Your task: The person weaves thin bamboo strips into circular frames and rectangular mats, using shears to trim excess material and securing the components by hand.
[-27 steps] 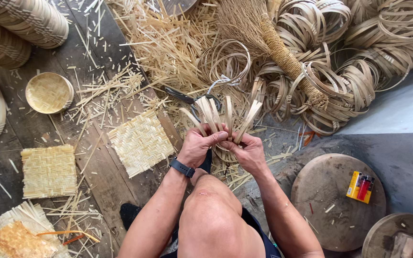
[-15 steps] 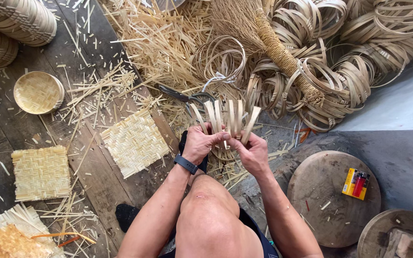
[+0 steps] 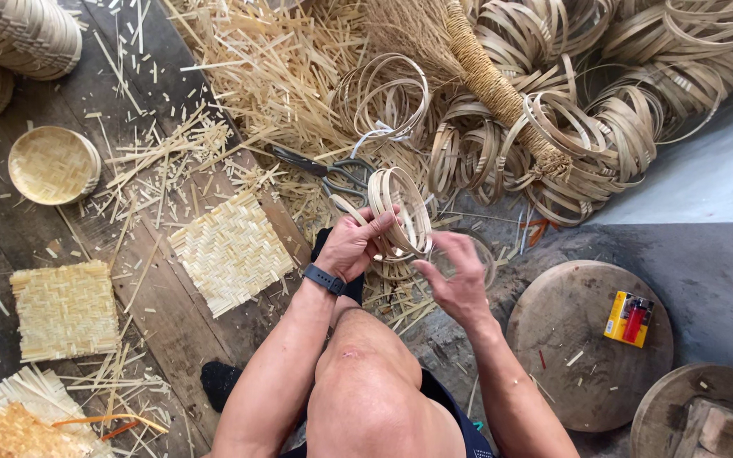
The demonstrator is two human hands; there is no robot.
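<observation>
My left hand point(image 3: 356, 243) grips a small woven bamboo basket point(image 3: 400, 210) with a ring rim, tipped on its side so the open mouth faces left. My right hand point(image 3: 456, 273) hovers just right of and below it, fingers spread, touching or nearly touching a thin hoop by the basket. A dark watch sits on my left wrist. My bare knee point(image 3: 365, 373) fills the lower middle. Grey scissors point(image 3: 332, 172) lie on the straw just beyond the basket.
Flat woven mats point(image 3: 231, 252) point(image 3: 64, 309) lie on the plank floor at left, with a round woven tray point(image 3: 53, 164). Stacked baskets stand at top left. Coiled bamboo hoops point(image 3: 587, 119) and a broom point(image 3: 485, 76) fill the top right. A round wooden block point(image 3: 570, 339) holds a yellow packet point(image 3: 628, 319).
The upright splints that stuck out of the piece earlier are no longer seen; the basket now lies on its side with a ring rim. My right hand has come off it.
</observation>
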